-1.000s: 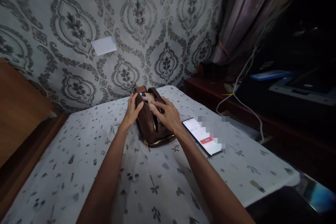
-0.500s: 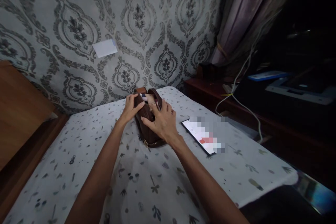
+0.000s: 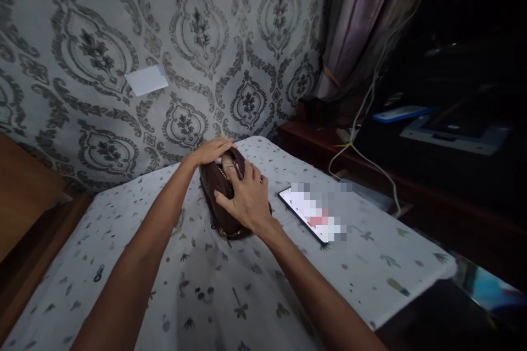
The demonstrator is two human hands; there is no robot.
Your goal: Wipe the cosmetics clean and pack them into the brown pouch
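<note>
A dark brown handbag point(image 3: 218, 211) sits on the patterned white cloth, its top zipper open. Some pale contents point(image 3: 228, 163) show through the gap; I cannot make out what they are. My left hand point(image 3: 212, 151) wraps over the far end of the bag, fingers stretched across it and thumb hidden. On the bag's top lies my right hand point(image 3: 246, 194), its thumb pressing the left flank and its index finger at the opening. The other right fingers rest along the right rim. Just right of the bag, a lit phone point(image 3: 308, 214) lies face up, its screen partly blurred out.
The cloth-covered surface point(image 3: 197, 307) meets a wallpapered wall point(image 3: 242, 27) bearing a white card point(image 3: 147, 80). Wooden furniture point(image 3: 31, 192) stands at left. On the right are a dark red shelf point(image 3: 304, 134), a white cable point(image 3: 373, 167) and a blue-edged flat object point(image 3: 401, 114).
My left hand has shifted from the bag's left rim to over its far end. My right hand stays at the opening. The whole view has swung slightly rightward.
</note>
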